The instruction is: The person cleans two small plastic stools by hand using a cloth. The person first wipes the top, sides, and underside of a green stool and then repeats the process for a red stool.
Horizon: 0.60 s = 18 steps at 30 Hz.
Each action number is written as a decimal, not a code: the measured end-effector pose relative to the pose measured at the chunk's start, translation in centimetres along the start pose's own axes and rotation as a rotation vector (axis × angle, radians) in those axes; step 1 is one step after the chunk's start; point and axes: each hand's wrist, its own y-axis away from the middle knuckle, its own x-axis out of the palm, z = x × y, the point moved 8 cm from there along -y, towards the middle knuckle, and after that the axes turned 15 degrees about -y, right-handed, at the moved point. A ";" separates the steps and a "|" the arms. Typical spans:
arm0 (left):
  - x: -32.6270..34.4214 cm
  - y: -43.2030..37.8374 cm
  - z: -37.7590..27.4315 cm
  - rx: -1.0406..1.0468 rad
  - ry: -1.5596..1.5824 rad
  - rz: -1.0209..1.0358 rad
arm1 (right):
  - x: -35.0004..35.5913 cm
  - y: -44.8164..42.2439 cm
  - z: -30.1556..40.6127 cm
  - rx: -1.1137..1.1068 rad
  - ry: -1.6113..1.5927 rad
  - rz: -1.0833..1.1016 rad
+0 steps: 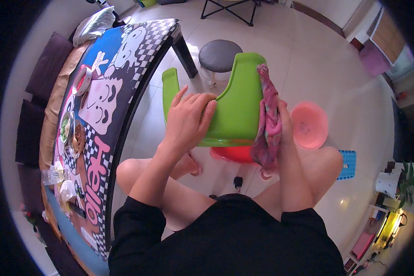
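Observation:
A bright green molded plastic piece (239, 114), perhaps part of a small chair, is held up before me between my knees. My left hand (190, 115) grips its near left part at the curved cut-out, thumb bent towards me and the other fingers spread over the edge. Against its right side hangs a crumpled pink patterned cloth (270, 124), held in my right hand (285, 119); the fingers are partly hidden behind the cloth. Just below the green piece, a red plastic object (229, 154) shows between my feet, mostly covered.
A pink plastic basin (309, 125) stands on the tiled floor to the right, with a blue plastic stool (347, 165) nearer me. A round grey stool (220, 56) is ahead. Along the left runs a table (138, 74) with a patterned cover, bearing bowls (82, 81) and food.

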 end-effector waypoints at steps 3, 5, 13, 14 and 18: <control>1.6 0.1 1.2 -0.134 0.133 0.042 | -0.3 -0.5 -1.1 0.033 -0.011 0.014; 2.9 0.5 2.2 -0.264 0.291 0.060 | 0.0 -0.5 -0.9 -0.020 0.011 0.001; 2.4 1.9 4.4 -0.439 0.404 -0.003 | 2.6 0.3 1.2 0.000 -0.036 0.080; 2.3 2.0 4.7 -0.462 0.421 -0.034 | 4.4 1.0 2.8 0.009 -0.028 0.201; 1.8 2.1 5.0 -0.465 0.423 -0.031 | 7.7 2.8 9.5 -0.437 0.142 0.157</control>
